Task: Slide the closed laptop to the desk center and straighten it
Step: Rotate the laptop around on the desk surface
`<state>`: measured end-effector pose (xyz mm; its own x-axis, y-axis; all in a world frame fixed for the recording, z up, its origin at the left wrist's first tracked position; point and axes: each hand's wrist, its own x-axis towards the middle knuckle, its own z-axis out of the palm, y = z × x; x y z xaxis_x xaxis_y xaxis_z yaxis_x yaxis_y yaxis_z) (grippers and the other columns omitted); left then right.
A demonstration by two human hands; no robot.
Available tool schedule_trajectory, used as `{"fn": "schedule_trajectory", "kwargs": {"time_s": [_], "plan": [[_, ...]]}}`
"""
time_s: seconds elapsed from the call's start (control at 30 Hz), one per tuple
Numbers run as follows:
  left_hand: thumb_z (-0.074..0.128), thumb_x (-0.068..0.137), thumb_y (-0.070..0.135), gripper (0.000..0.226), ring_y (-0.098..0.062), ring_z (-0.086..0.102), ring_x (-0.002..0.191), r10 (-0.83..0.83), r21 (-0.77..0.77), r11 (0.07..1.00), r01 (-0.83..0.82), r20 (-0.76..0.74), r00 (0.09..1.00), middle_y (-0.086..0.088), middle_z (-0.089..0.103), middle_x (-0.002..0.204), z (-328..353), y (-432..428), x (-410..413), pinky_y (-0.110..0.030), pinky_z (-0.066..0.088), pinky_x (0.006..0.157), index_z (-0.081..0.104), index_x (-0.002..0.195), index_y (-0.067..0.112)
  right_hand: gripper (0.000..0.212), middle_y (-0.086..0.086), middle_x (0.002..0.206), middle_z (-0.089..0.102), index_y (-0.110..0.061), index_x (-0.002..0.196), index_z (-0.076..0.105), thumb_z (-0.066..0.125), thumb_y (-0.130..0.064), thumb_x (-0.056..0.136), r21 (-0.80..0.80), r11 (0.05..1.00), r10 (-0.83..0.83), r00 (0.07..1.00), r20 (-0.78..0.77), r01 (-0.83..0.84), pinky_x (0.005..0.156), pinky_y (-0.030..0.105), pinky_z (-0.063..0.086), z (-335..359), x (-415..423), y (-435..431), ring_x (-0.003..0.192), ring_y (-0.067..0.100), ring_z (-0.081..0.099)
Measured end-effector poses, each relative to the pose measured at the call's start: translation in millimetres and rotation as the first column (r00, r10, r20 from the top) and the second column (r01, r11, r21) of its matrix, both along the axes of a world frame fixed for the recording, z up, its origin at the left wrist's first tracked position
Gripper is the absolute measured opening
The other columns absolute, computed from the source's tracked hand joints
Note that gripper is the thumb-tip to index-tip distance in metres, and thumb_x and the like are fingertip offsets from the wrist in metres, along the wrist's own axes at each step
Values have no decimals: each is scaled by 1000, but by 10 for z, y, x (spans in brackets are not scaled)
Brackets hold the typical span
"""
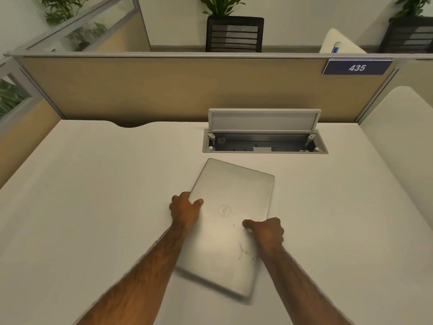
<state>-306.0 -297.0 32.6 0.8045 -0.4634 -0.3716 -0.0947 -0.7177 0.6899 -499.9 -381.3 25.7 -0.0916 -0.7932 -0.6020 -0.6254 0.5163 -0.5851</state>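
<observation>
Pale surface (pixel 93 195) carrying a skewed laptop (pixel 225 231), both hands (pixel 186 211) (pixel 267 232) clamping its long edges; over-rotating is risking continued misalignment.

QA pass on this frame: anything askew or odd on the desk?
Yes. The closed laptop lies rotated, edges slanted against the desk edge, both hands gripping its sides. Its lid shows dark scuffs near the front. The cable box flap behind stands open.
</observation>
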Motion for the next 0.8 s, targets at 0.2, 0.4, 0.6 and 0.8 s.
{"fn": "schedule_trajectory", "kwargs": {"time_s": [0.2,0.4,0.6,0.8], "plan": [[72,87,33,54,-38,52,126,56,-30,998,-56,-17,998,-18,52,134,56,19,-39,-43,46,105,59,134,8,91,21,112,65,0,111,57,88,-50,41,-21,1000,7,997,72,-5,70,39,55,-21,-29,-77,99,40,66],[75,85,32,57,-38,54,124,146,-87,985,-150,-55,988,-17,52,135,76,79,-105,-48,49,103,58,134,8,79,18,103,62,-6,97,55,88,-53,44,-99,991,98,993,60,-92,48,28,31,53,-8,-322,79,31,55],[76,85,26,57,-38,51,126,265,-144,950,-277,-95,959,-16,50,135,106,170,-276,-47,46,104,52,133,8,71,9,91,50,-15,84,45,87,-55,43,-176,967,191,981,22,-185,49,29,28,181,118,-603,76,27,48],[77,84,21,50,-39,53,120,353,-187,910,-371,-120,928,-16,51,129,119,253,-421,-47,47,101,53,125,5,69,7,88,63,-12,77,54,87,-58,38,-200,940,289,957,35,-277,58,33,48,221,226,-785,78,31,63]]}}
